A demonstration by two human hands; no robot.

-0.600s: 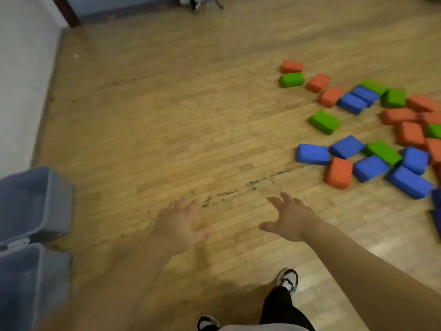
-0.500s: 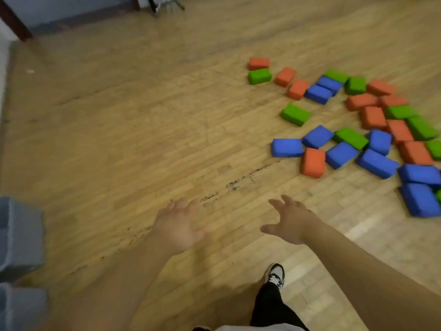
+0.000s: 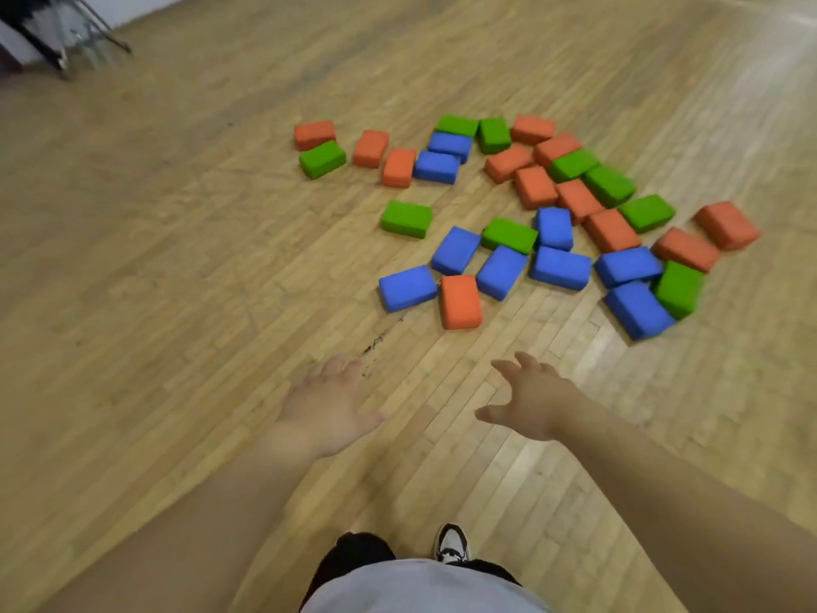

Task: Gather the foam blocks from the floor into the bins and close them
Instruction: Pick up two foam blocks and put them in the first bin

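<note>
Your left hand and right hand reach out over the wooden floor, fingers spread and relaxed, holding nothing. The foam blocks, orange, green and blue, lie scattered on the floor ahead, apart from both hands. Nearest you, an orange block lies just beside a blue block.

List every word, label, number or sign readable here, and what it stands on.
None. The foam blocks are plain orange, green and blue, the shoe shows only a black-and-white pattern, and the dark stand at top left is too blurred to read. The dark streak on the floor is a scuff, not writing.
</note>
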